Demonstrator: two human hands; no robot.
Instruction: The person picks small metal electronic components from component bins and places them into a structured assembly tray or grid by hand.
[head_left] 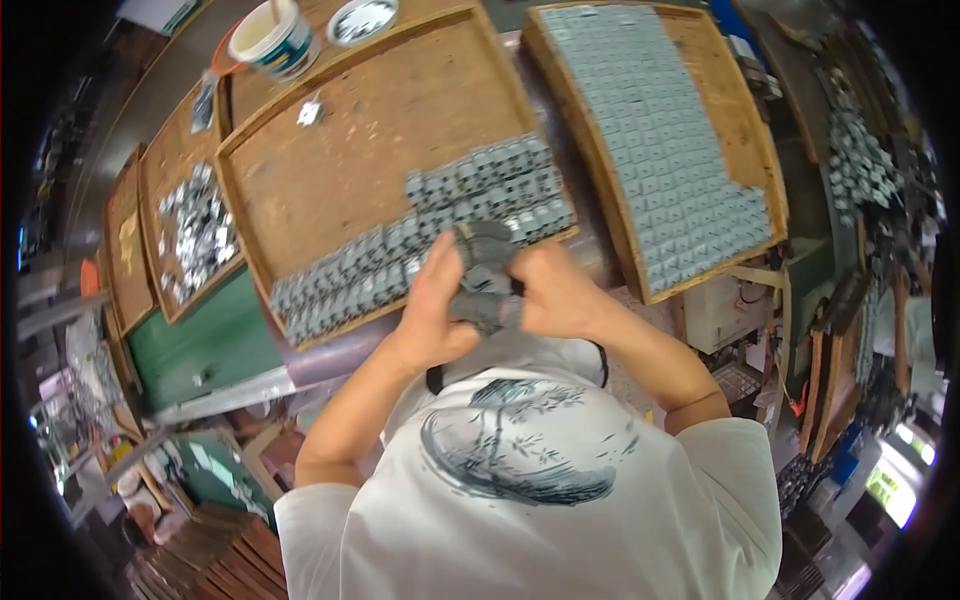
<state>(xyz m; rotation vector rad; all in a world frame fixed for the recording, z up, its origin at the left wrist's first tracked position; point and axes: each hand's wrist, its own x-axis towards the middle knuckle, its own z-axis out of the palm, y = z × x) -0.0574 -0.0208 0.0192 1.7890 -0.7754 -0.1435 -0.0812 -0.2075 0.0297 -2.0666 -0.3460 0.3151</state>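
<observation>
My left hand (432, 305) and my right hand (556, 290) both grip a grey cloth-like glove (485, 275) between them, held in front of my chest over the near edge of a wooden tray (330, 150). Rows of small grey metal parts (440, 235) lie along that tray's near side, just beyond my fingers. The glove covers part of my right hand's fingers; whether it is being worn I cannot tell.
A second wooden tray (745, 130) at the right is packed with grey square parts (660, 130). A tray with shiny loose metal pieces (195, 235) sits at the left. A white tub (272, 40) and a round dish (362, 20) stand at the far edge. More trays are stacked at right.
</observation>
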